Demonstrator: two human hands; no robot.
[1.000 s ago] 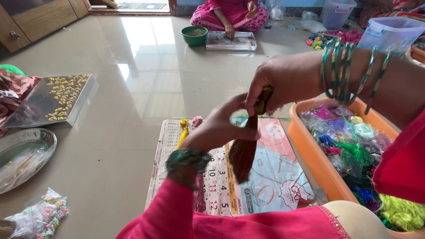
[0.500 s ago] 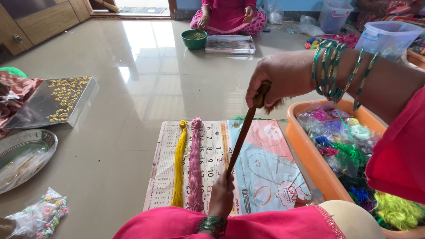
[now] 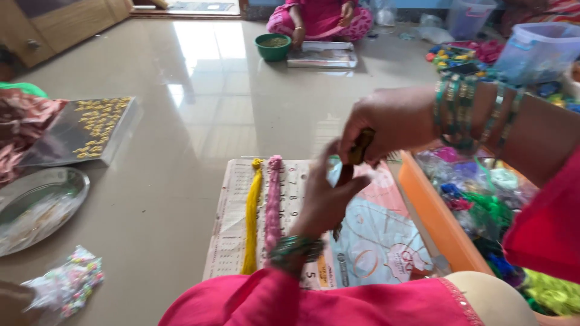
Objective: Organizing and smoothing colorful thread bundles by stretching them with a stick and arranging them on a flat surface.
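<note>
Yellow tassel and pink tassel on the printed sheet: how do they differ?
The yellow tassel is smooth and thin; the pink tassel looks thicker and bumpy along its length. The yellow tassel lies on the outer left; the pink tassel lies closer to the left hand. The yellow tassel's lower end shows clearly, while the pink tassel's lower end is hidden behind the bangled wrist. Both lie lengthwise, side by side on the printed sheet, untouched by either hand.

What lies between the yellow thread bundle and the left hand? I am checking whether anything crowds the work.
In the head view, a pink thread bundle lies between the yellow thread bundle and the left hand.
</note>
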